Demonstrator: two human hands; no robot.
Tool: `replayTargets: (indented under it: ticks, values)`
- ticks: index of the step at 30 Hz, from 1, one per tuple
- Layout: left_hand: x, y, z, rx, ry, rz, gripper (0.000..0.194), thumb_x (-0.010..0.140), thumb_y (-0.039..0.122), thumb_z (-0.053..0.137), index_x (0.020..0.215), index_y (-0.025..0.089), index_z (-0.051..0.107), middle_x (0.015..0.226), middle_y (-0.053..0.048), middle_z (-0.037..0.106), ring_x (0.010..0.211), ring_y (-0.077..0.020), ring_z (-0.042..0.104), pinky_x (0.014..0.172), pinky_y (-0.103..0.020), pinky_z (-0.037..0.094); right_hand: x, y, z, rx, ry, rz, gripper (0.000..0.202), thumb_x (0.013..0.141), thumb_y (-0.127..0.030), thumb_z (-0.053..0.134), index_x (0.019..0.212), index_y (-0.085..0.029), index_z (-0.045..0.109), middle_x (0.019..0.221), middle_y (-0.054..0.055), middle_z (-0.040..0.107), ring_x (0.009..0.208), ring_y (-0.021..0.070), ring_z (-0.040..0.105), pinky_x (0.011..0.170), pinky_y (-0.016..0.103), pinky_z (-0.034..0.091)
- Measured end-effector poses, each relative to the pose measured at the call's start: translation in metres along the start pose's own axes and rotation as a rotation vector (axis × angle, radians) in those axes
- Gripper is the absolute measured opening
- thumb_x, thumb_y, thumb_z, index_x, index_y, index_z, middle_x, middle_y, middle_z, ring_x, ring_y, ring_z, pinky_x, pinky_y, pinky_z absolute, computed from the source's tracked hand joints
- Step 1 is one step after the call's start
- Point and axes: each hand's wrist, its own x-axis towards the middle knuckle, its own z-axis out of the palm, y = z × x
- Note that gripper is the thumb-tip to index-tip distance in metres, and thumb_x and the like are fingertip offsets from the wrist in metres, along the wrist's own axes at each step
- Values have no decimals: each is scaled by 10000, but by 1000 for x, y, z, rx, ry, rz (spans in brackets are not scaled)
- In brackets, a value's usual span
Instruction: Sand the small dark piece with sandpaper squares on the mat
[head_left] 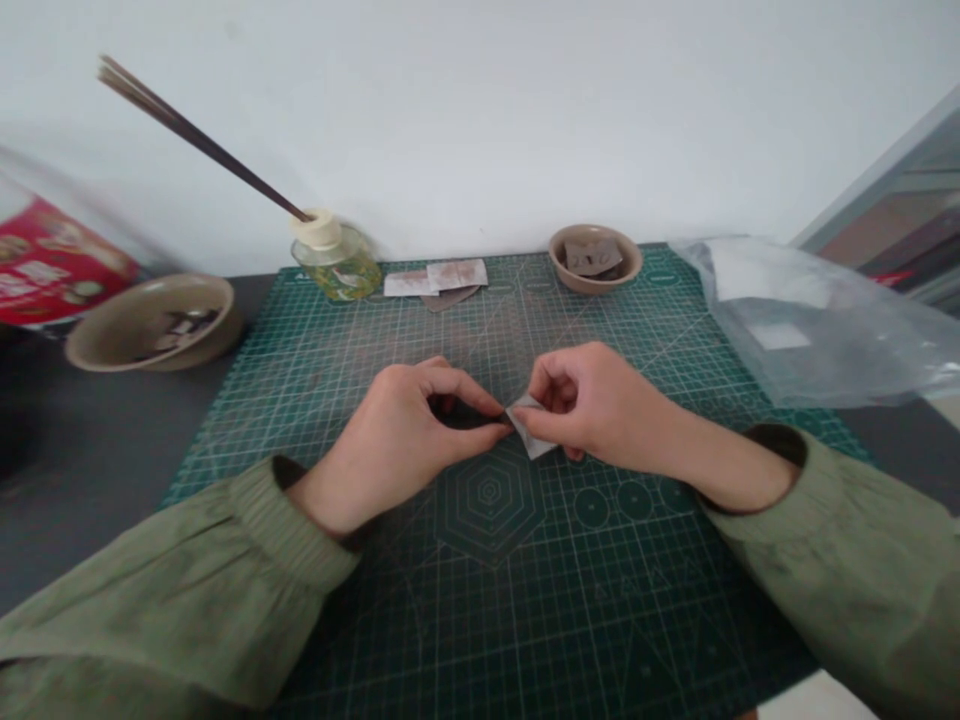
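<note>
Above the middle of the cutting mat (pixel 487 600), both hands meet at their fingertips. My right hand (pixel 600 405) is closed, with thumb and fingers pinching a small pale paper piece (pixel 534 440), whose lower corner points down. My left hand (pixel 416 420) is closed in a pinch too, thumb against forefinger, right at the left corner of that piece. Something small and dark shows at the left fingertips, but I cannot make out what it is. The right fingers hide part of the paper piece.
Behind the hands stand a reed diffuser bottle (pixel 337 262), whitish stained paper strips (pixel 457 273) and a small brown bowl (pixel 595 284) holding marked pieces. A larger bowl (pixel 105 335) with dark bits and a red package (pixel 56 260) are left. A clear plastic bag (pixel 847 345) lies right.
</note>
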Motion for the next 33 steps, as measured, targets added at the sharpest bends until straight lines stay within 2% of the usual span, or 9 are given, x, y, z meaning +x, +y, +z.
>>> replayTargets:
  ticks: [10,14,23,33]
  values:
    - [0,1,-1,-1,-6,-1,88,847,345,963,911,321,908,890,35,826,791,-177,732,718,-341,502,-1,-1,-1,-2,22,12,158,889,-209,809,798,-184,681,587,-27,726,429,98,641,392,163,450]
    - [0,1,-1,10,-2,8,88,849,356,963,910,326,908,883,37,823,775,-172,719,712,-338,501,0,0,-2,-1,-17,10,157,888,-198,804,787,-185,685,561,-39,710,419,94,633,391,161,439]
    - [-1,0,-1,18,-5,-9,106,852,376,961,920,313,910,889,24,821,765,-173,712,698,-336,500,0,1,-3,7,13,9,158,887,-209,809,796,-187,680,572,-33,719,425,100,639,395,165,445]
    - [0,3,-1,16,-8,-20,105,849,374,952,913,303,909,886,10,832,775,-190,728,711,-340,519,-1,1,-2,9,-18,9,144,899,-205,791,808,-191,680,586,-30,728,428,104,648,397,173,448]
